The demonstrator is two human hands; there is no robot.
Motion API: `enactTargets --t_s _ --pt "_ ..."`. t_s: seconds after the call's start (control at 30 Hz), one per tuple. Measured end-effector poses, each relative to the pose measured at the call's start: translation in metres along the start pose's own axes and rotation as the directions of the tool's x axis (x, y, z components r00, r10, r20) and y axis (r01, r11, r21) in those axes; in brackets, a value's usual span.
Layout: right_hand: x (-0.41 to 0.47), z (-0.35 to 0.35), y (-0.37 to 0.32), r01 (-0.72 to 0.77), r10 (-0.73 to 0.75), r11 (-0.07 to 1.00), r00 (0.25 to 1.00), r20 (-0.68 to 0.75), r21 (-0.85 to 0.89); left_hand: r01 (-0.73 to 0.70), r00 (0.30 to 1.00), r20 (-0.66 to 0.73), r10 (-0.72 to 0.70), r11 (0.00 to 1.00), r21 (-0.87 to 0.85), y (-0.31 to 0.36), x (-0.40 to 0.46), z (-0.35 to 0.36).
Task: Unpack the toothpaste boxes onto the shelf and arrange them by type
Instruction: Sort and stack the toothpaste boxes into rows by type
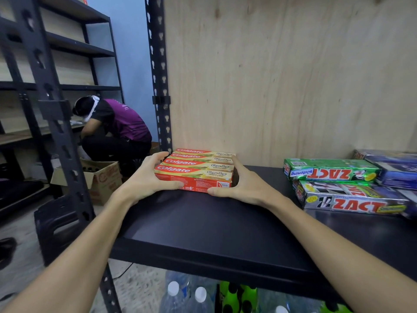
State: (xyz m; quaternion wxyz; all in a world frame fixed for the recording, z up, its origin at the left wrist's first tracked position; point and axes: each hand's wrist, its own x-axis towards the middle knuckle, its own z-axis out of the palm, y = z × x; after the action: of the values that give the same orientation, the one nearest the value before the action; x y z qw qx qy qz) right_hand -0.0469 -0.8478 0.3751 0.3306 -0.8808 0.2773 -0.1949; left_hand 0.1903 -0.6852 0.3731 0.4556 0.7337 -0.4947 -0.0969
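Observation:
Several red and cream Colgate toothpaste boxes (198, 170) lie side by side as one block on the black shelf (203, 224), near its back left corner. My left hand (144, 177) grips the block's left end, thumb on the front box. My right hand (243, 181) grips the right end, thumb along the front face. To the right lie a green Zact whitening box (329, 171), silver Zact boxes (352, 199) and blue boxes (397, 170).
A plywood back panel (282, 75) closes the shelf behind. A black perforated upright (158, 75) stands at the left. Water bottles (187, 294) and green bottles sit below. Farther left a person (117, 129) crouches by an open cardboard carton (101, 177) and a black stool (58, 220).

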Motion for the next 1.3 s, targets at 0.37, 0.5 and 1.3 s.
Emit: enactTargets --t_s 0.37,0.5,1.3 --pt "-0.11 -0.038 0.013 0.175 -0.179 0.984 0.92 -0.35 -0.042 -0.322 0.9 -0.213 0.38 0.91 0.261 0.053 -0.041 0.039" --pt "-0.139 -0.093 0.041 0.245 -0.299 0.954 0.763 -0.573 -0.173 -0.382 0.896 -0.181 0.405 0.912 0.146 0.094 -0.04 0.097" --pt "-0.127 -0.205 0.123 0.068 -0.317 0.837 0.869 -0.38 -0.543 -0.294 0.956 -0.065 0.288 0.918 -0.267 0.161 -0.015 0.179"
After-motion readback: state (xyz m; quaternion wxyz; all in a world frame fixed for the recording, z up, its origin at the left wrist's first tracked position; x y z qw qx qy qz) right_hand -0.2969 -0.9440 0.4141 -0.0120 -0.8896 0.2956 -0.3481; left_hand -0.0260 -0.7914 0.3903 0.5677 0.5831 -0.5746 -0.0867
